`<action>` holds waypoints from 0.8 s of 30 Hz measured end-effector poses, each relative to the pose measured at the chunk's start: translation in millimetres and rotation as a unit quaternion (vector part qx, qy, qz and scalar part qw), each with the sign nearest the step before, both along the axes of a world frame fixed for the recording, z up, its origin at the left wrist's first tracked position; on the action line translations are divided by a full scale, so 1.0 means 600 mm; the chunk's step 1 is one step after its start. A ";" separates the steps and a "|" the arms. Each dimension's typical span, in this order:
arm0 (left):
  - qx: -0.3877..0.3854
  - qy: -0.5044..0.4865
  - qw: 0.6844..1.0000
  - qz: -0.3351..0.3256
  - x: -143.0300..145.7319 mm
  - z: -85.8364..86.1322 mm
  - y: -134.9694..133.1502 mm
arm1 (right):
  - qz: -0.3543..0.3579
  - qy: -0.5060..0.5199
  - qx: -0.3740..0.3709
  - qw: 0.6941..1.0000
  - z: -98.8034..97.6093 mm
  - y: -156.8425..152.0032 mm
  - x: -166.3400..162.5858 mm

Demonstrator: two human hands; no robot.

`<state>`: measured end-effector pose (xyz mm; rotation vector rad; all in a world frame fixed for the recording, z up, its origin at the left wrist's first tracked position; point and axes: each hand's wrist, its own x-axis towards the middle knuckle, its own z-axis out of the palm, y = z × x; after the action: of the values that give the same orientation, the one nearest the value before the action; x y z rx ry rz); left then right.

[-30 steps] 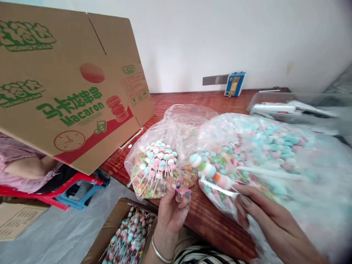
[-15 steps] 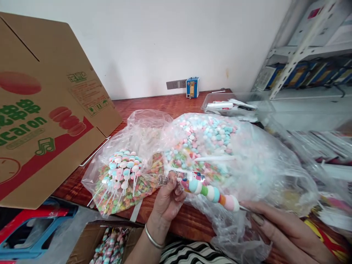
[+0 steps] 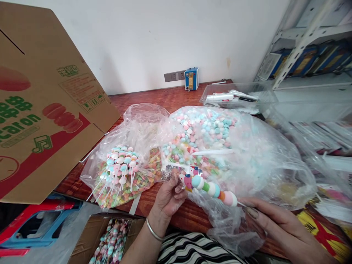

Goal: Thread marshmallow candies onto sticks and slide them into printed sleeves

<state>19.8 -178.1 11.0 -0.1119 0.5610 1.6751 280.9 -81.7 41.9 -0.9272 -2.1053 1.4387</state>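
Note:
My left hand (image 3: 169,196) pinches a small printed wrapper (image 3: 183,173) at the tip of a candy skewer (image 3: 213,190) of blue, green, white, orange and pink pieces. The skewer's stick end is gripped in the fingers of my right hand (image 3: 271,220). The skewer lies across the front of a large clear bag (image 3: 247,161) full of pastel candies. To the left, a smaller clear bag (image 3: 129,165) holds loose colourful candy with a bunch of finished skewers (image 3: 119,163) lying on it.
A big cardboard Macaron box (image 3: 41,110) leans at the left over the red-brown wooden table (image 3: 165,99). An open carton (image 3: 110,240) of wrapped skewers sits below the table edge. A clear tray (image 3: 233,97) is at the back, with metal shelving (image 3: 308,40) to the right.
My right hand pulled the skewer out of the large bag and swung it round to the left hand, which now pinches the wrapper at its tip. The camera turned right.

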 end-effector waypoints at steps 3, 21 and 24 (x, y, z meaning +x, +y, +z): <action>0.009 -0.003 1.000 0.001 0.002 -0.002 0.003 | 0.010 -0.001 -0.021 1.000 -0.006 0.000 0.003; -0.009 0.057 0.998 0.036 0.005 -0.002 0.005 | -0.028 -0.012 0.085 0.996 -0.017 -0.012 0.006; -0.020 0.062 0.996 0.063 0.009 0.005 0.008 | -0.039 -0.003 0.174 0.984 -0.010 -0.017 0.001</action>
<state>24.9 -173.4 13.9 -0.0741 0.6942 1.8016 281.6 -91.8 35.7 -0.8632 -2.2028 0.9845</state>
